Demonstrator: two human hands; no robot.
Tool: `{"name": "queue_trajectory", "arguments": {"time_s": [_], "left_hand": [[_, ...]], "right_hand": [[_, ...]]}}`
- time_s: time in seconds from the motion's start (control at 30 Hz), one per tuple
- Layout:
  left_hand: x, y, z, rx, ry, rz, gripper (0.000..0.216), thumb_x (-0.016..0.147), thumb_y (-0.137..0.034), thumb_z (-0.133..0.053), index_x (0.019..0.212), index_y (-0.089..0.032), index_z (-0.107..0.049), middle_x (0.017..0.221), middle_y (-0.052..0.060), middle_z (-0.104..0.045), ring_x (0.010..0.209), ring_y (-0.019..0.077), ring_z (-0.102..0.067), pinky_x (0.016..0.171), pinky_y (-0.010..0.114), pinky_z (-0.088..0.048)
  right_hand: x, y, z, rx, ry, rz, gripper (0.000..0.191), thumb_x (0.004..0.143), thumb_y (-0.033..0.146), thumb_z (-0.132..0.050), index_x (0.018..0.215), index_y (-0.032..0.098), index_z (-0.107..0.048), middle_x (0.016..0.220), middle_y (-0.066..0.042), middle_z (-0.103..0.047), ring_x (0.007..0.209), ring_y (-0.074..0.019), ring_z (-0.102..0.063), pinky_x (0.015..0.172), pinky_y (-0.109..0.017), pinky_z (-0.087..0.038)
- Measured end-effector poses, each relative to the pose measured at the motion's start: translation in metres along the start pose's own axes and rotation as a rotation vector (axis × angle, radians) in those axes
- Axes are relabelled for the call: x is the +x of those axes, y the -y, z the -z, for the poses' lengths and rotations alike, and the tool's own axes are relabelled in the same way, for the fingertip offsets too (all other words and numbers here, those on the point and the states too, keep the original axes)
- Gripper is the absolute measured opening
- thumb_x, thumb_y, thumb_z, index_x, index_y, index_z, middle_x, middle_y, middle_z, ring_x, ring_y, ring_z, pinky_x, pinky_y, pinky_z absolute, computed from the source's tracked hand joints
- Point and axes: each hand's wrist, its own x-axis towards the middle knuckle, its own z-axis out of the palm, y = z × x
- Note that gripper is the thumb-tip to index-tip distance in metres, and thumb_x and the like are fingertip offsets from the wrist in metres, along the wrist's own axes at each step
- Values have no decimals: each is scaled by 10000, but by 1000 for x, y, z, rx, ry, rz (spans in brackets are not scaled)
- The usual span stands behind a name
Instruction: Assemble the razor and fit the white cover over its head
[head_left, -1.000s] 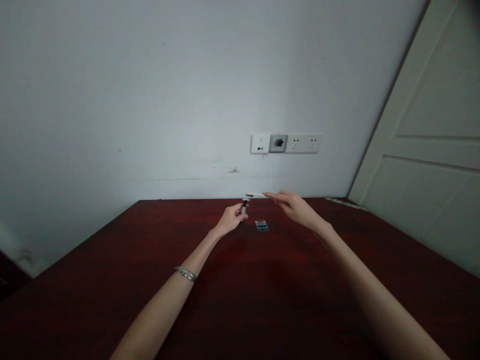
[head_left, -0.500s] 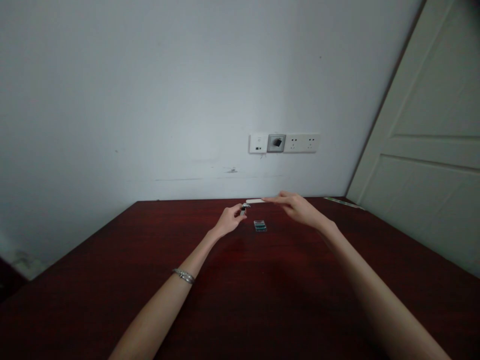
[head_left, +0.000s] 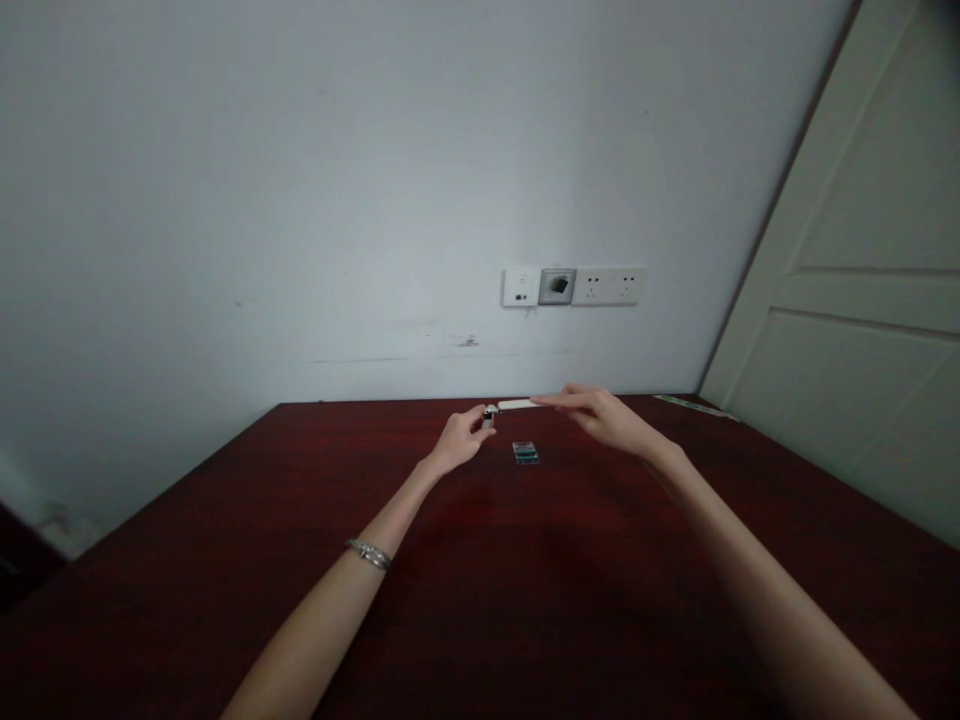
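My left hand (head_left: 459, 441) pinches a small silver and black object (head_left: 487, 418) between thumb and fingers, just above the table; its kind is too small to make out. Facing it from the right, my right hand (head_left: 604, 415) holds a flat white stick (head_left: 514, 405) by its right end, fingers stretched along it and pressed together. The stick's left end is close to the silver object; whether they touch I cannot tell. Below and between the hands, a small clear case (head_left: 526, 453) with a teal band lies on the table.
The dark red wooden table (head_left: 480, 600) runs back to a white wall (head_left: 375, 200) with a row of sockets (head_left: 609, 286). A thin pale strip (head_left: 696, 406) lies at the table's far right edge, near a white panelled door (head_left: 862, 330).
My right hand and the white stick have shifted slightly right, away from the silver object. My left hand keeps its grip. The whole view has turned a little.
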Motion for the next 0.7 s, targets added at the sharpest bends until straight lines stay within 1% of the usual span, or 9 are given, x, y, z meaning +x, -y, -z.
{"name": "queue_trajectory", "arguments": {"time_s": [0.13, 0.27, 0.4, 0.53, 0.63, 0.7], "left_hand": [[1, 1, -2, 16, -8, 6, 113, 756, -207, -571, 826, -121, -593, 739, 13, -597, 651, 107, -530, 671, 217, -435], [3, -2, -6, 29, -16, 29, 120, 754, -229, -578, 794, -117, -591, 705, 12, -591, 630, 106, -523, 636, 211, -427], [2, -4, -1, 29, 2, 20, 106, 757, -223, -572, 790, -122, -579, 700, 10, -583, 633, 106, -522, 636, 209, -421], [0, -4, 3, 41, 21, 17, 94, 757, -203, -567, 802, -122, -583, 730, 15, -593, 640, 103, -519, 652, 209, -420], [0, -2, 0, 65, 18, 17, 113, 753, -202, -571, 830, -124, -596, 722, 6, -592, 613, 94, -501, 635, 205, -411], [2, -2, -2, 86, 9, 23, 110, 748, -208, -577, 816, -124, -602, 688, -4, -579, 586, 89, -483, 606, 200, -400]], "right_hand": [[1, 5, -5, -2, -28, 1, 473, 845, 84, -392, 1248, 295, -524, 767, -31, -542, 684, -135, -501, 700, -267, -403], [3, 12, -10, -32, -26, 20, 507, 838, 57, -373, 1254, 311, -512, 786, -37, -540, 692, -137, -495, 700, -264, -401], [1, 5, -9, -28, -15, 33, 520, 831, 45, -371, 1251, 315, -513, 807, -39, -545, 712, -138, -498, 722, -272, -400], [-1, -3, -6, 4, 1, 17, 503, 828, 53, -385, 1244, 298, -525, 774, -30, -532, 690, -133, -495, 708, -270, -403], [1, 1, -8, 33, -23, 14, 474, 841, 76, -392, 1239, 291, -532, 775, -31, -535, 689, -132, -495, 702, -269, -404], [3, 7, -11, 53, -48, 18, 455, 853, 94, -390, 1240, 285, -533, 770, -32, -531, 689, -132, -491, 695, -265, -404]]}}
